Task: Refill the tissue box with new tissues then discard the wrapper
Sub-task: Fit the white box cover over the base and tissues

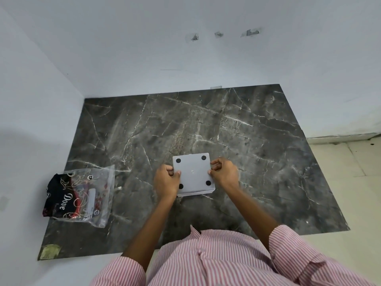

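Both hands grip a grey square tissue box (193,174) turned bottom-up, its four black round feet facing the camera, over a dark marble-patterned tabletop (247,141). The left hand (167,180) clamps the box's left edge with curled fingers and thumb, and the right hand (223,172) pinches the right edge the same way. Well left of the left hand, a clear plastic tissue pack (82,195) printed "Dove" lies flat on the tabletop.
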